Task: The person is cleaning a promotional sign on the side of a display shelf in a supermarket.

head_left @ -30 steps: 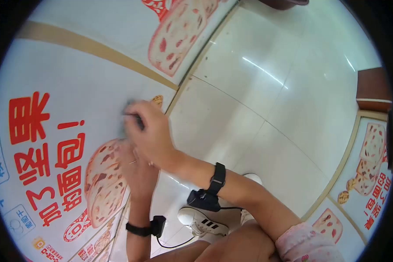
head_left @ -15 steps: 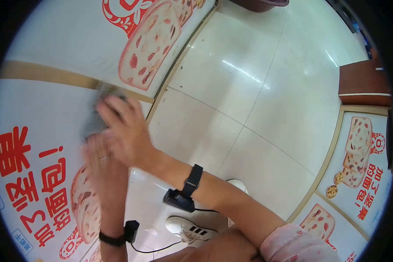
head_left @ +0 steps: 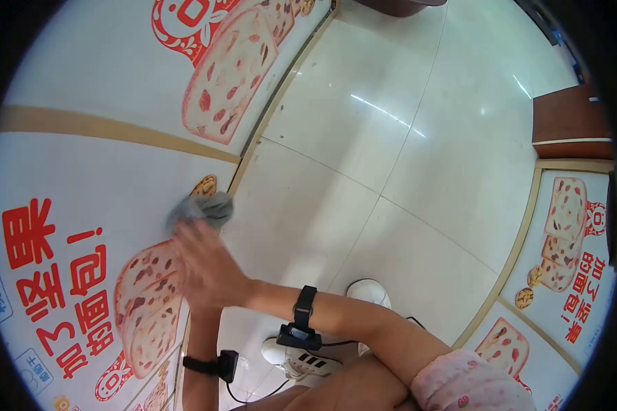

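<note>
A: What is nearest to you?

B: My knee and a pink sleeve (head_left: 469,380), then my white shoe (head_left: 301,356) on the floor (head_left: 391,157). Each wrist wears a black band with a small device.

A: And your hands?

B: My right hand (head_left: 209,264) crosses in front and presses a grey cloth (head_left: 202,209) flat against the printed panel (head_left: 82,198), close to the panel's lower edge, beside a small nut picture. The fingers are spread on the cloth, not clenched. My left hand (head_left: 197,301) is mostly hidden behind the right; whether it grips something, I cannot tell.

A: How to wipe it well?

B: I think: keep the cloth flat, press evenly, and make overlapping strokes toward the beige strip (head_left: 116,130) farther away.
</note>
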A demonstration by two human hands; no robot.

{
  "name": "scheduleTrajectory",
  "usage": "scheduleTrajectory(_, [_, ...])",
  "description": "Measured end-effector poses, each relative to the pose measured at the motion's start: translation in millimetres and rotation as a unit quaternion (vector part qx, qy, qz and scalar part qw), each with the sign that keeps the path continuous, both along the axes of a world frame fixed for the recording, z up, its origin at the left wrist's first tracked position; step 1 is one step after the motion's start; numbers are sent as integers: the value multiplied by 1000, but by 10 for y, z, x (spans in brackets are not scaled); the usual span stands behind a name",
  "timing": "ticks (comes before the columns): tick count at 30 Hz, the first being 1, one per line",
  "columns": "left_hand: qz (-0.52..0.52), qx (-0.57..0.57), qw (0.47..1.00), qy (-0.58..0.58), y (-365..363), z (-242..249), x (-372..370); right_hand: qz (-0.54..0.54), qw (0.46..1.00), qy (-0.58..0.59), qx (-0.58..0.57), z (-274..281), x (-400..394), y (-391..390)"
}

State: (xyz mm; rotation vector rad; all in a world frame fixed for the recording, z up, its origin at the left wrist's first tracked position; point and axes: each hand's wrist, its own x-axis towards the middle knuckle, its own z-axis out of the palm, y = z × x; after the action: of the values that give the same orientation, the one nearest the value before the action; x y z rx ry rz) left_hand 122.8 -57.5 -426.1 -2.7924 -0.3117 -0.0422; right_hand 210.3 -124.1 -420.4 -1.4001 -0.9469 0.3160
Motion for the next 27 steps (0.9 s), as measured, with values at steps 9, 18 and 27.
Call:
scheduleTrajectory(9, [-1, -53, 998, -36, 120, 164, 46, 34, 999, -17, -22, -189, 171, 105])
scheduleTrajectory(18, [-52, -46, 996, 64, 78, -57, 222, -130, 956, 253, -75, -863, 206, 89])
scheduleTrajectory(27, [-7, -57, 996, 70, 17, -76, 68, -127, 932, 338, -26, -749, 336, 108])
